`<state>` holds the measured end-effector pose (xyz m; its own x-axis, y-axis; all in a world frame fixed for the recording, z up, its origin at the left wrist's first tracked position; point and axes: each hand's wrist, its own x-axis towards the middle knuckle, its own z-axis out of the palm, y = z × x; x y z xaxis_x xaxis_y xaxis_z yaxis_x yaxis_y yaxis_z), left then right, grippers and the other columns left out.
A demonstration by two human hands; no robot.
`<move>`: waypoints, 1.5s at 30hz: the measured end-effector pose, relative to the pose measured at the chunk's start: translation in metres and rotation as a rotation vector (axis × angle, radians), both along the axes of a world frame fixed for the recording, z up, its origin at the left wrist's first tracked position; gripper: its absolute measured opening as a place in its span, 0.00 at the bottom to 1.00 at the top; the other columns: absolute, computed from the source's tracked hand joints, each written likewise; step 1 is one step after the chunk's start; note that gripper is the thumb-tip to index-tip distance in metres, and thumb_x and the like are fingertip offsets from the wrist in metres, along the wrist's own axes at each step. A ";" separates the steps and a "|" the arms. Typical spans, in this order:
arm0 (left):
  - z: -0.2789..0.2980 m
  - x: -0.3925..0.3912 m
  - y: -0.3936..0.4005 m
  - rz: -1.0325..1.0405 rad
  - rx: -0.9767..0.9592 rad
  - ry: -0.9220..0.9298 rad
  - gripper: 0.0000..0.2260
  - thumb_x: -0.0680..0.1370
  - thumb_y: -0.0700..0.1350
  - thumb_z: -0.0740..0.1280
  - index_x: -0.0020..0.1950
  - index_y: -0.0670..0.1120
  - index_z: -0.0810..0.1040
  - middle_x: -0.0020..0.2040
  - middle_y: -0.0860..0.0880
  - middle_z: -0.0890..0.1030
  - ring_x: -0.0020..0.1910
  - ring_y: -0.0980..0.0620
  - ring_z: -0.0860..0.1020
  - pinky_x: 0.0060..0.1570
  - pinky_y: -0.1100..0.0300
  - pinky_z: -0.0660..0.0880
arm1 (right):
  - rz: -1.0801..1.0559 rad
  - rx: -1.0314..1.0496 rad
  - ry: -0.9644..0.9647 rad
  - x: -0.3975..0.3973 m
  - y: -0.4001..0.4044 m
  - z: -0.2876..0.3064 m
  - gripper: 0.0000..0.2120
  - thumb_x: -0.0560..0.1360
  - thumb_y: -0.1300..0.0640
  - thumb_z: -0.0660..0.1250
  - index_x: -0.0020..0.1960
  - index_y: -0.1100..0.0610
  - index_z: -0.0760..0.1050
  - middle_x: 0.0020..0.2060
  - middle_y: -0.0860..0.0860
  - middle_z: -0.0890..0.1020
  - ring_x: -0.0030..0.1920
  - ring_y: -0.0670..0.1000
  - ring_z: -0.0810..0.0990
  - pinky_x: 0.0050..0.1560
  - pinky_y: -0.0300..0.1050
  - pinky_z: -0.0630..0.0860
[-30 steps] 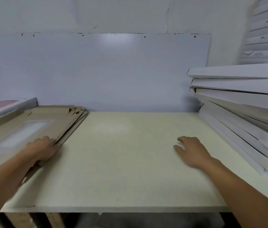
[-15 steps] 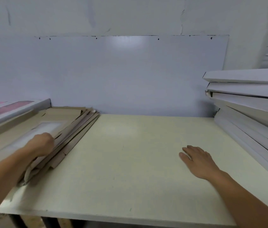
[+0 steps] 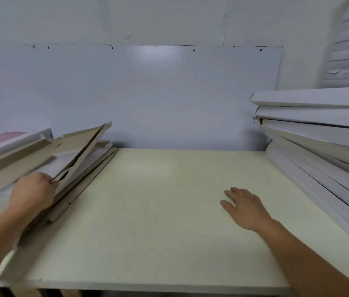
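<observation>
Cardboard sheet (image 3: 81,155) tilted up, left hand (image 3: 33,192) gripping.

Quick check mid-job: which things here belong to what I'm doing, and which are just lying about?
In the job: left hand gripping the top cardboard sheet, tilted up off the brown cardboard stack.
Lying about: white boxes piled at right; pink-printed box at far left; right hand resting flat on the table.

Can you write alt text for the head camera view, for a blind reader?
A person's left hand grips the top cardboard sheet, tilted up off a brown stack on a pale table. The right hand rests flat on the table, near stacked white boxes.
</observation>
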<state>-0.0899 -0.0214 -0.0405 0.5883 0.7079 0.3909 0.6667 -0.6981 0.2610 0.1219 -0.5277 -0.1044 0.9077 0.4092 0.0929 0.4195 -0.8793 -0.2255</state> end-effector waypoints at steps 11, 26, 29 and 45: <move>0.019 -0.006 0.002 0.028 -0.490 -0.032 0.22 0.83 0.52 0.61 0.61 0.32 0.76 0.63 0.33 0.76 0.61 0.34 0.73 0.62 0.47 0.68 | -0.002 0.036 0.002 0.002 -0.002 -0.002 0.27 0.82 0.38 0.52 0.78 0.46 0.62 0.79 0.46 0.60 0.79 0.49 0.54 0.78 0.53 0.52; 0.016 0.002 -0.013 -0.191 -0.178 0.250 0.25 0.73 0.60 0.71 0.25 0.46 0.70 0.23 0.51 0.71 0.28 0.49 0.71 0.30 0.59 0.63 | 0.000 0.018 -0.010 -0.005 -0.001 0.005 0.25 0.83 0.40 0.52 0.78 0.47 0.63 0.79 0.46 0.61 0.79 0.49 0.56 0.77 0.52 0.54; 0.015 0.006 -0.007 -0.181 -0.128 0.285 0.23 0.77 0.50 0.68 0.25 0.45 0.68 0.24 0.49 0.71 0.29 0.47 0.71 0.32 0.59 0.65 | 0.000 0.016 -0.010 -0.005 0.000 0.005 0.25 0.83 0.40 0.52 0.77 0.47 0.63 0.78 0.46 0.61 0.79 0.49 0.56 0.77 0.52 0.54; 0.025 0.006 -0.017 -0.205 -0.075 0.400 0.21 0.72 0.56 0.72 0.27 0.45 0.74 0.19 0.54 0.74 0.23 0.52 0.74 0.28 0.64 0.67 | -0.005 0.032 -0.004 -0.005 0.000 0.005 0.26 0.83 0.40 0.53 0.78 0.47 0.63 0.79 0.46 0.61 0.79 0.49 0.55 0.77 0.52 0.53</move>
